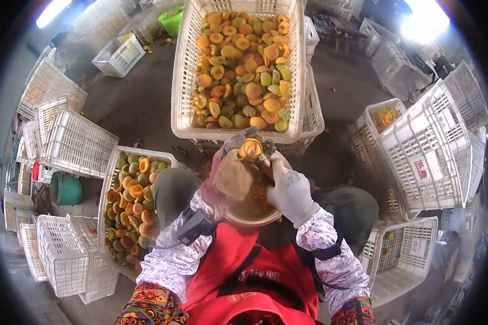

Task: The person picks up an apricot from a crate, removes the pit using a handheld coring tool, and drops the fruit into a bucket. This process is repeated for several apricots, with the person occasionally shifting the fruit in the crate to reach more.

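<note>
My left hand (234, 176) wears a worn, stained glove. Its fingers are closed around a cut yellow peach (250, 149), held up in front of the large crate. In a white glove with blue print, my right hand (291, 188) grips a small pitting tool (264, 160). The metal end of the tool is against or very close to the peach; its exact shape is hard to make out. Below both hands sits a pale basin (257, 219) between my knees, with orange scraps inside, partly hidden by my hands.
A white crate (183, 97) of halved peaches stands ahead, on top of another crate (315, 108). To my left is a crate (109, 179) with more halves. Stacked crates (78, 143) and a green bucket (66, 189) are farther left. Tilted crates (425, 146) rise at right.
</note>
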A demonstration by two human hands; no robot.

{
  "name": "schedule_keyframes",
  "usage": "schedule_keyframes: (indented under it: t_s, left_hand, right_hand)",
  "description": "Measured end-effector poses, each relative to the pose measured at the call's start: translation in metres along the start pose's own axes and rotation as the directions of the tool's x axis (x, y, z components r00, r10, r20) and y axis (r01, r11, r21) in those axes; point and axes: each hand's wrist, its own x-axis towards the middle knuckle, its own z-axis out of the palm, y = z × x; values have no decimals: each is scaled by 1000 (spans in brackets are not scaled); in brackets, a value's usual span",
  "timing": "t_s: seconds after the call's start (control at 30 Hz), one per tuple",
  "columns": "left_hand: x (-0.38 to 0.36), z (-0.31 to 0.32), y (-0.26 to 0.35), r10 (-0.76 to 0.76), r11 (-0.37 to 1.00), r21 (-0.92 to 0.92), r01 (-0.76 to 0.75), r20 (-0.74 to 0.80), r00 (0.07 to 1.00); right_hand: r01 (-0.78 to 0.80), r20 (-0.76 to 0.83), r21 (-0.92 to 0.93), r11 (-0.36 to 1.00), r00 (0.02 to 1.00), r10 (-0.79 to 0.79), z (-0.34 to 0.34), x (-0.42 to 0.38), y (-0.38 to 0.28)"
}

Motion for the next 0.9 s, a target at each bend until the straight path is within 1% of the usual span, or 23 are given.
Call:
schedule_keyframes:
  t_s: [0.03,0.07,0.13,0.23,0.27,0.3,0.33,0.37,0.4,0.43,0.47,0.5,0.53,0.57,0.6,0.67,0.7,0.77,0.8,0.83,0.87,0.9]
  left_hand:
    - [2,7,6,-107,878,-466,109,32,994]
    - [3,7,7,-151,775,-609,168,79,985]
    - [3,4,3,-166,693,-685,225,152,974]
    - [5,0,-1,-152,588,-753,297,258,954]
    - [6,-2,-3,-145,552,-773,313,280,949]
    - [7,-3,-5,-134,521,-787,332,309,942]
    - [7,-4,-7,-132,497,-799,340,318,939]
    - [8,-6,-8,-122,488,-801,347,331,936]
    - [6,-6,-10,-128,483,-804,345,325,937]
    - [5,-4,-10,-193,496,-822,278,208,959]
    - [5,-2,-9,-253,515,-832,209,85,964]
    - [4,0,-8,-259,514,-833,206,79,963]
    - [3,4,-5,-272,584,-790,187,26,962]
    - [2,8,-2,-280,650,-740,169,-27,960]
    - [2,12,2,-281,712,-686,153,-79,956]
    - [5,19,12,-261,821,-558,122,-178,949]
    - [6,22,17,-261,821,-558,121,-178,949]
    - [5,27,24,-323,716,-681,153,-129,938]
    - [3,19,11,-322,716,-682,154,-127,938]
    - [0,4,-13,-302,679,-717,155,-81,950]
    - [0,1,-18,-278,641,-751,158,-35,960]
    - [0,0,-23,-272,641,-751,155,-33,962]
  right_hand:
    - [-34,84,8,999,996,34,0,0,0]
    - [-38,87,6,999,996,38,1,1,1]
    - [-123,197,-79,989,971,137,3,2,1]
    - [-169,236,-73,983,955,182,9,4,2]
    - [-171,244,-71,983,952,183,11,3,-1]
    - [-211,275,-73,975,935,223,10,2,-4]
    - [-249,304,-78,965,916,261,11,2,-5]
    - [-250,313,-78,965,913,261,15,0,-3]
    - [-253,321,-8,968,916,242,22,-3,0]
    - [-254,327,62,965,919,221,25,-3,0]
    - [-252,337,64,966,916,217,23,-3,2]
    - [-218,362,254,942,925,117,19,-2,5]
    - [-185,365,436,881,931,15,11,1,3]
    - [-168,385,476,863,922,-33,-1,5,-3]
    - [-170,390,476,863,920,-34,1,3,-3]
    - [-214,404,418,883,914,31,4,3,-3]
    - [-214,405,418,883,914,30,2,5,-3]
    - [-272,479,541,796,878,-25,-5,7,-6]
    - [-272,478,540,797,878,-24,-3,5,-5]
    - [-265,451,562,784,892,-22,3,2,-2]
    - [-256,423,583,771,906,-19,9,-1,0]
    - [-252,421,581,774,907,-21,16,-6,0]
